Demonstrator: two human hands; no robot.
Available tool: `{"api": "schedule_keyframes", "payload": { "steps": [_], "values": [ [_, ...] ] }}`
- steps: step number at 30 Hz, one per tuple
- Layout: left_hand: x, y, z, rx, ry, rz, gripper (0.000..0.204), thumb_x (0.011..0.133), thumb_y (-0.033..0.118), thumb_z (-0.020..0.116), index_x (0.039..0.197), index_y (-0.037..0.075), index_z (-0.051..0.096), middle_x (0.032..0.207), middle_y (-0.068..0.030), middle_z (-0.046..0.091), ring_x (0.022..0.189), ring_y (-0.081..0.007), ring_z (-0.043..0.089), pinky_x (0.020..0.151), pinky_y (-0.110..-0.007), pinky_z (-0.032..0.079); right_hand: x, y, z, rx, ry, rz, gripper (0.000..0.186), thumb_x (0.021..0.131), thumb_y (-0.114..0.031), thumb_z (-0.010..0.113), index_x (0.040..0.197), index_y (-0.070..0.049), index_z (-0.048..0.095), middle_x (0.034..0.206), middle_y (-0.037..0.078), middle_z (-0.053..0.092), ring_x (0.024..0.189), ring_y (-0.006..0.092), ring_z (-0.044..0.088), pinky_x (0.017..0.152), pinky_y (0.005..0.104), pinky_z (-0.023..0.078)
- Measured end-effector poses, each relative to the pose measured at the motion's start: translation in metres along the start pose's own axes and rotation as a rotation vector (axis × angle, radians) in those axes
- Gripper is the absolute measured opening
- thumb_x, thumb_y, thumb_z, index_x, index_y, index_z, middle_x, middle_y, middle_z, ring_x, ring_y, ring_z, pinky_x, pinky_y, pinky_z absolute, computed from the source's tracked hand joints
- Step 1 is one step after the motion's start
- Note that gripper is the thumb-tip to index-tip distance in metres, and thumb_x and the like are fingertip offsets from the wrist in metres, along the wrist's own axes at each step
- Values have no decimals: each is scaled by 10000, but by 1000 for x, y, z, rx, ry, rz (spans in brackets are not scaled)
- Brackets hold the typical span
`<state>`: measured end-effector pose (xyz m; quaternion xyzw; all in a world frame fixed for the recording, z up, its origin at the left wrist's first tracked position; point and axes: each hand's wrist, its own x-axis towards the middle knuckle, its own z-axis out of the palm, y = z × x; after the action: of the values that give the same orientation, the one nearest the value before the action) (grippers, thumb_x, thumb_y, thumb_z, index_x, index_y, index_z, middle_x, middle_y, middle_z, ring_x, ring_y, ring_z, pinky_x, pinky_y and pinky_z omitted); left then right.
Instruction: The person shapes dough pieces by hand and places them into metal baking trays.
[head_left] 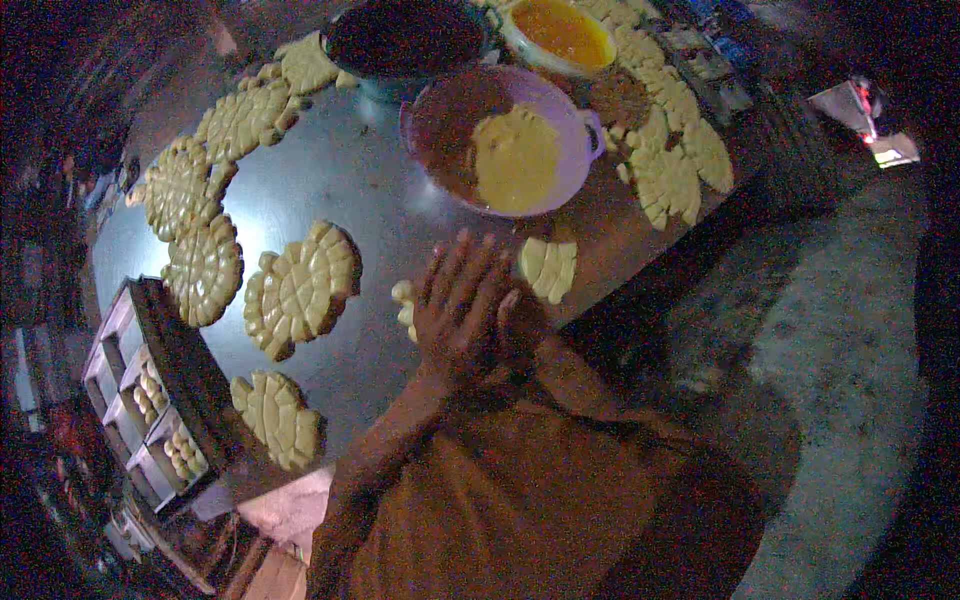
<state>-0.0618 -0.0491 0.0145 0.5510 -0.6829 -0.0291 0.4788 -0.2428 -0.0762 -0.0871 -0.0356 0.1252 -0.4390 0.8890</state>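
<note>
At the middle of the worktable, my left hand [458, 305] lies over my right hand [525, 330], its fingers stretched out straight; most of the right hand's fingers are hidden, as is anything between the palms. A small dough piece [404, 305] peeks out left of my hands, and a cut dough slab [547, 265] lies right of them. Beyond them stands a purple basin [580, 180] with a pale yellow mass [515, 150] inside. Scored, roughly round dough pieces [300, 285] lie to the left and nearer [275, 420].
A dark-filled tub [400, 40], a bowl of yellow liquid [555, 30] and more dough pieces [670, 160] line the metal table's [370, 170] far side. A compartmented tray [140, 400] holding small dough pieces sits at left. The table edge runs along right, above grey floor [820, 350].
</note>
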Motion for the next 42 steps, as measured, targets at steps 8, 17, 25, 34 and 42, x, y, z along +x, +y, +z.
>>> {"api": "schedule_keyframes", "payload": {
  "steps": [8, 17, 25, 34, 42],
  "values": [
    [36, 1, -16, -481, -170, -140, 312, 968, 281, 585, 1116, 26, 688, 1186, -174, 679, 1024, -285, 662, 929, -399, 511, 36, -32, 49, -563, 63, -21, 522, 908, -154, 722, 1395, -77, 548, 1308, 72, 629, 1158, 181, 597, 1001, 370, 500],
    [-4, -77, -38, -773, -129, -852, 344, 1029, 289, 502, 1125, -10, 644, 1135, -151, 688, 970, -222, 647, 942, -370, 504, 226, -216, 157, -1443, -121, -533, 532, 907, -100, 704, 1417, -86, 553, 1274, 47, 646, 1102, 151, 608, 955, 355, 512],
    [-119, -209, -81, -371, -120, -778, 272, 1003, 248, 563, 1075, -6, 629, 1021, -124, 676, 956, -236, 660, 898, -389, 546, 352, -355, 169, -2362, 202, 149, 502, 881, -80, 712, 1370, -84, 599, 1218, 57, 667, 1046, 155, 624, 879, 347, 542],
    [-98, -127, -69, -839, 296, -1144, 231, 991, 197, 583, 1102, 2, 643, 1040, -119, 679, 971, -207, 632, 921, -366, 498, 361, -348, 163, -2422, 286, 248, 560, 863, -52, 717, 1400, -72, 558, 1265, 64, 645, 1090, 174, 618, 908, 361, 539],
    [-82, -122, -66, -645, 154, -1067, 185, 978, 173, 601, 1069, 17, 644, 1012, -92, 673, 940, -206, 639, 874, -357, 520, 325, -342, 166, -2121, 270, -9, 614, 847, -26, 721, 1426, -62, 520, 1307, 70, 627, 1129, 190, 613, 933, 374, 536]
  ]
}}
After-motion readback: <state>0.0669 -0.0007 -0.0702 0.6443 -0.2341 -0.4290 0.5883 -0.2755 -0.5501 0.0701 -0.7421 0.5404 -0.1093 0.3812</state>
